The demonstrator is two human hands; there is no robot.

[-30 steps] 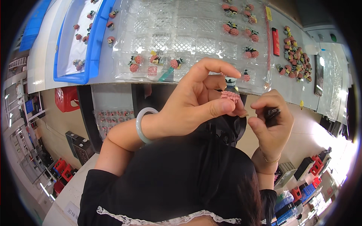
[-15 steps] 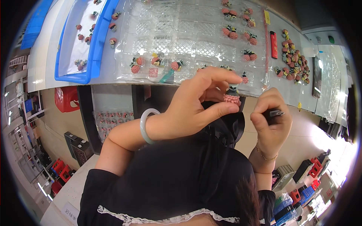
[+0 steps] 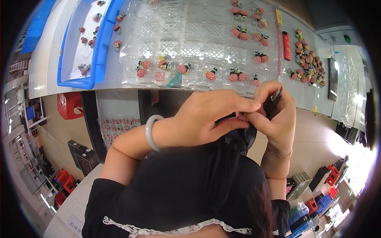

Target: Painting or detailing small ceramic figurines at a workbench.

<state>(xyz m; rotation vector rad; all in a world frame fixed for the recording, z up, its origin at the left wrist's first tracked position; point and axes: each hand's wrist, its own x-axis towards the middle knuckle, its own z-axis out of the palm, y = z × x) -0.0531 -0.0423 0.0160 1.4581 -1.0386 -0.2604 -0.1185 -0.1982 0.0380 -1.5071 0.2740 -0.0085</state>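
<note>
Pink figurine [image 3: 240, 116] sat pinched between our left hand [image 3: 206, 119] fingertips, close to our chest below the clear tray [image 3: 198, 47]. Our right hand [image 3: 278, 115] gripped a dark pen-like tool [image 3: 274, 101] against it; we judged detailing under way, needing a steady tip.

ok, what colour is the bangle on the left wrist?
Pale milky white-green bangle, seen best in the head view.
</note>
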